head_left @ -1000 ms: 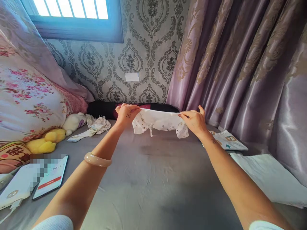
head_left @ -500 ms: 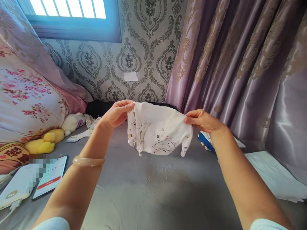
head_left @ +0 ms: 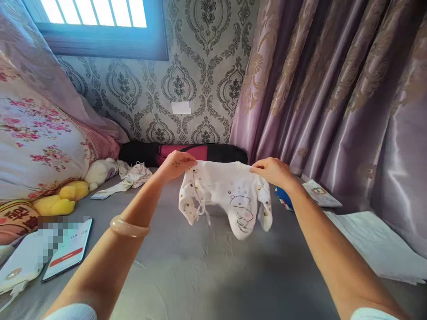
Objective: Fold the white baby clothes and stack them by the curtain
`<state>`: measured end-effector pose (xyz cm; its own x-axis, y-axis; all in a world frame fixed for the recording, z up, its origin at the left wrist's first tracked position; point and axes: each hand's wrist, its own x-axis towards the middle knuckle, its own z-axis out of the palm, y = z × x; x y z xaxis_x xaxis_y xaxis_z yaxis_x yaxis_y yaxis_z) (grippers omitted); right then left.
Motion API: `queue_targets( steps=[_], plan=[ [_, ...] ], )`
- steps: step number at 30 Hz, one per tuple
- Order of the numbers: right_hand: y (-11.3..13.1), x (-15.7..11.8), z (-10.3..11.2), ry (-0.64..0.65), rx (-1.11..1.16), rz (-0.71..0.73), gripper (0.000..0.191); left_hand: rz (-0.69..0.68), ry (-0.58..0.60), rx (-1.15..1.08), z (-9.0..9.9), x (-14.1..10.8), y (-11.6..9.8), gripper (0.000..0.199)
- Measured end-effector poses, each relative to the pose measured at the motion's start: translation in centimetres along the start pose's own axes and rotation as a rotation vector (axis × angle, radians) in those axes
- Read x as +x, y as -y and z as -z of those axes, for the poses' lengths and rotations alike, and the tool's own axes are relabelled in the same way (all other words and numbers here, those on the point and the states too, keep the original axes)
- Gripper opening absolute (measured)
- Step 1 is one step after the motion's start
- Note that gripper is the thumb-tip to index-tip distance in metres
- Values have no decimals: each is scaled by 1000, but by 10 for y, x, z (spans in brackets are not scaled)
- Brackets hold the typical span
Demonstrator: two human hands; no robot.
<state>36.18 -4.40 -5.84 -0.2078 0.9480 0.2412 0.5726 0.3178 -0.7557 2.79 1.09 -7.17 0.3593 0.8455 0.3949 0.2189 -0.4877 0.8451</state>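
Note:
Between my hands hangs a small white baby top [head_left: 218, 182], with printed sleeves, tie strings at its left side and a line-drawn animal on the front. My left hand [head_left: 176, 165] pinches its upper left edge at the shoulder. The upper right edge is pinched in my right hand [head_left: 271, 170]. The lower part of the baby top dangles in folds above the grey bed sheet [head_left: 187, 266], its lower right part bunched to a rounded end.
Left lie a phone [head_left: 68, 249], a white power bank [head_left: 23, 258], a yellow plush toy [head_left: 63, 198] and crumpled baby clothes [head_left: 133, 174]. Right are a blue cloth [head_left: 283, 198], a folded printed cloth [head_left: 322, 194] and white cloth [head_left: 373, 242]. A black-and-red roll [head_left: 140, 153] lies along the wall.
Both hands have lowered slightly and tilted over, moving a little closer together. The baby top has swung down, its sleeves now hanging and its lower right part dropping further.

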Motion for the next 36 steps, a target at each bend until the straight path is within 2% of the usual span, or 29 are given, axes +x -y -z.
queue_targets(
  steps=[2,5,6,9,10,13,14,17,21,28,30,33,36],
  plan=[
    [-2,1,0,41,-10,33,38,-21,-6,-52,-2,0,5,29],
    [-3,1,1,190,44,36,42,-19,16,-101,-4,-1,4,32],
    [-3,1,2,168,9,26,42,-14,-1,-64,-4,-2,3,32],
    [-2,3,2,-16,-161,31,40,-16,-114,22,-3,-2,-2,34],
    [0,4,2,-21,-168,43,41,-13,-137,9,-2,-3,-4,36],
    [5,8,4,140,-87,35,45,45,-97,-7,4,-3,-12,39],
    [8,9,5,147,-100,13,44,71,-81,22,6,-2,-15,37],
    [17,12,12,64,-199,-39,38,104,-93,97,12,0,-24,31],
    [28,14,19,185,-120,-60,45,160,-113,73,15,7,-30,28],
    [34,17,25,154,-149,-154,41,298,-95,143,24,10,-39,26],
    [36,16,27,118,-197,-172,38,284,-93,170,24,9,-40,26],
    [39,15,28,163,-184,-121,37,252,-27,131,20,9,-37,26],
    [39,14,26,128,-205,-118,37,242,-36,139,16,11,-30,24]
  ],
)
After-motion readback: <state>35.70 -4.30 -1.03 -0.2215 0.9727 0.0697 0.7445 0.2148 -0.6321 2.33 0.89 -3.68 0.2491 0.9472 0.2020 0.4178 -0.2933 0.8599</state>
